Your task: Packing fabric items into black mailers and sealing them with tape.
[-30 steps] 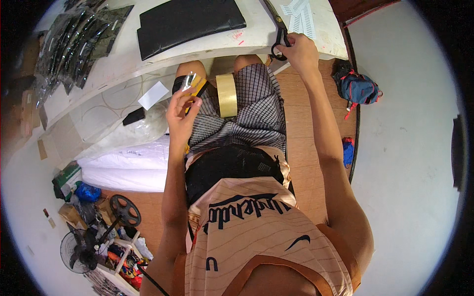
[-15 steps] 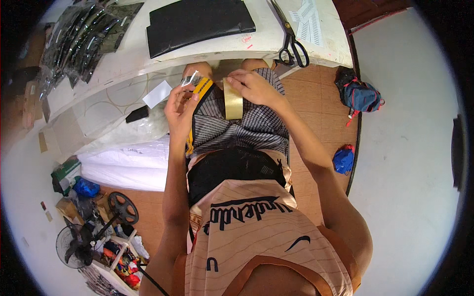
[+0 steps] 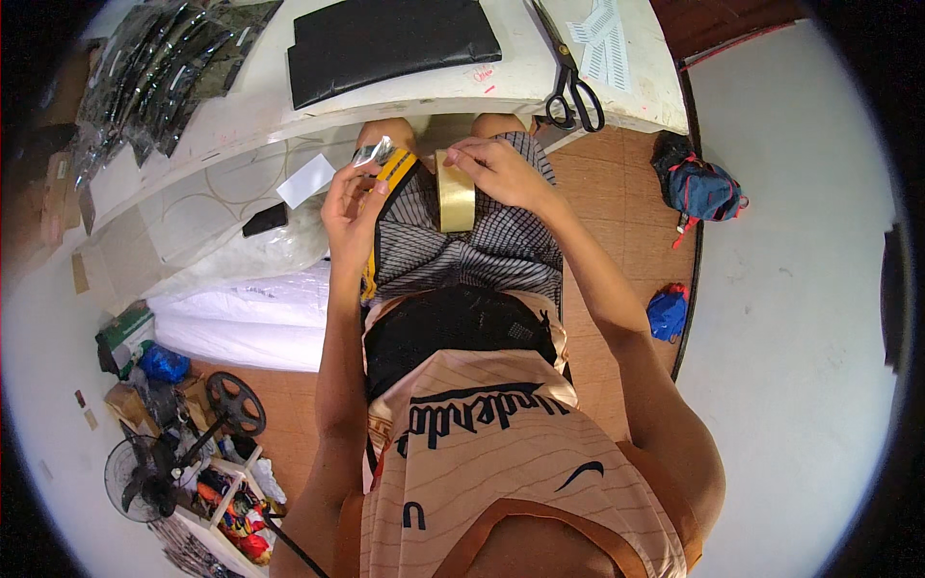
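Above my lap, my right hand (image 3: 499,175) is closed on a wide roll of yellowish packing tape (image 3: 457,204), with the fingers pinching near its top edge. My left hand (image 3: 351,200) is partly curled beside my left thigh. A small piece of shiny clear film (image 3: 374,152), perhaps tape, sits at its fingertips. Behind both hands are my grey striped shorts (image 3: 414,252) with a yellow and black side band. The hands are apart, with the roll between them, nearer the right one.
A white table (image 3: 405,101) ahead bears a folded black sheet (image 3: 395,48), black-handled scissors (image 3: 568,87), printed paper strips (image 3: 605,48) and several plastic-wrapped dark packets (image 3: 178,72). Under it are a white card (image 3: 306,180) and a black phone-like object (image 3: 265,220). A fan (image 3: 143,482) stands lower left; a backpack (image 3: 708,188) lies right.
Both hands stay nearly in place. The clear film at the left fingertips has shifted slightly, and the right fingers have moved a little on the tape roll.
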Motion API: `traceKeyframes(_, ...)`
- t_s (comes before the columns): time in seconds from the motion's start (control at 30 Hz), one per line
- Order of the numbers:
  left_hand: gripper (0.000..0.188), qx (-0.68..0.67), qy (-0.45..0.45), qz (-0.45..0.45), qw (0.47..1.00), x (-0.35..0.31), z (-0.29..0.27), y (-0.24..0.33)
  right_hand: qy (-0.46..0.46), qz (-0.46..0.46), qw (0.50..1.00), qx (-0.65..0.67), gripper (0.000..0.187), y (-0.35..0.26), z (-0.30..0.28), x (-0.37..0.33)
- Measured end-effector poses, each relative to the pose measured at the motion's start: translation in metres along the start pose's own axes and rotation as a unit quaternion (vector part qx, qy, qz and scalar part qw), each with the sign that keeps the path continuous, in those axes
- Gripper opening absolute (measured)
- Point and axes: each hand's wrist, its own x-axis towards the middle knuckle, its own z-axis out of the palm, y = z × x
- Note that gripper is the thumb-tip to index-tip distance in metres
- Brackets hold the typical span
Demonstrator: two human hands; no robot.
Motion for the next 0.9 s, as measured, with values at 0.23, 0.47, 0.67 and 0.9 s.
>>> traceKeyframes(0.23, 0.032, -0.023, -0.006, 0.016, 1.0, 0.001, -0.001, -0.006, 0.02, -0.013, 0.999, 0.032, 0.035, 0.002, 0.002, 0.001)
traceKeyframes(0.47, 0.03, 0.0, -0.011, 0.02, 1.0, 0.013, 0.003, 0.005, 0.015, 0.0, 0.998, 0.061, 0.031, 0.0, -0.004, 0.003)
traceKeyframes(0.67, 0.025, 0.014, -0.021, 0.04, 0.999, 0.032, 0.011, 0.015, 0.081, 0.024, 0.981, 0.174, 0.023, -0.035, -0.022, 0.021)
traceKeyframes(0.9, 0.019, 0.025, -0.077, 0.017, 0.997, 0.07, 0.024, 0.044, 0.091, -0.069, 0.977, 0.182, 0.037, -0.063, -0.039, 0.071)
